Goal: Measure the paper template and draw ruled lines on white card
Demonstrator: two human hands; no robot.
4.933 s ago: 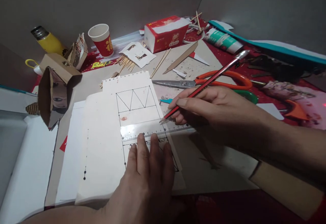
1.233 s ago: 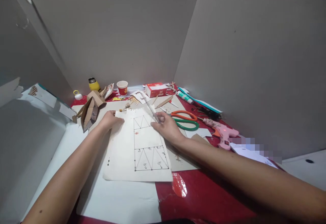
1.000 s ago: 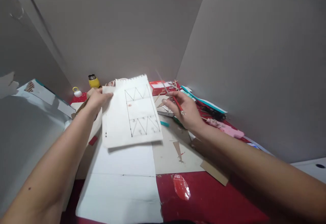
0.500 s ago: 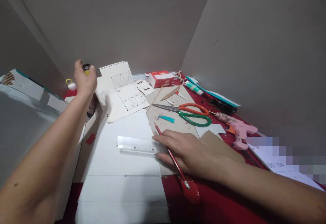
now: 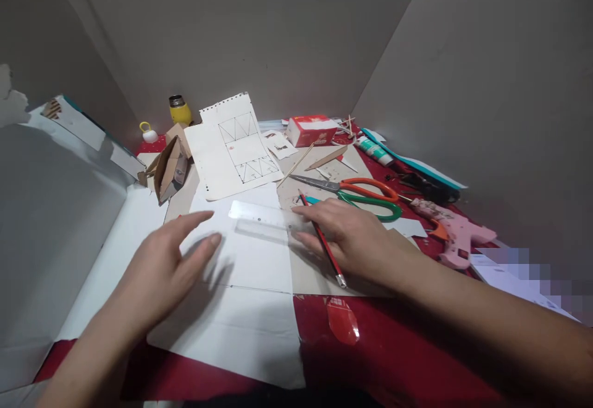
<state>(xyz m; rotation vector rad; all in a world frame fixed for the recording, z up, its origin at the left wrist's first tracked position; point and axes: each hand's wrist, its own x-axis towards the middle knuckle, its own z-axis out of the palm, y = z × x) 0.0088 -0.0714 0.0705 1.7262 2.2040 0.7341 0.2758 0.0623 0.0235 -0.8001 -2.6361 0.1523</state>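
My right hand (image 5: pixel 349 235) pinches a clear plastic ruler (image 5: pixel 259 215) at its right end, and a red-and-black pencil (image 5: pixel 328 247) lies across the same hand, tip pointing away from me. The ruler is tilted above white paper (image 5: pixel 259 309) that bears a drawn line. My left hand (image 5: pixel 178 256) is empty, thumb and forefinger apart, just left of the ruler. Beyond it stands a sheet with a truss drawing (image 5: pixel 245 148). At the back left stands a yellow bottle (image 5: pixel 180 111) with an uncovered neck, near its white cap (image 5: pixel 149 133).
Large scissors (image 5: pixel 352 190) with orange and green handles lie beyond my right hand. A pink glue gun (image 5: pixel 456 232) rests at the right. Toward the back are a red box (image 5: pixel 311 131) and a tube (image 5: pixel 374 151). A folded cardboard piece (image 5: pixel 169 170) stands at the left.
My left hand has let go of the yellow bottle and come back toward the ruler. My right hand keeps the ruler and pencil. The view has shifted somewhat.
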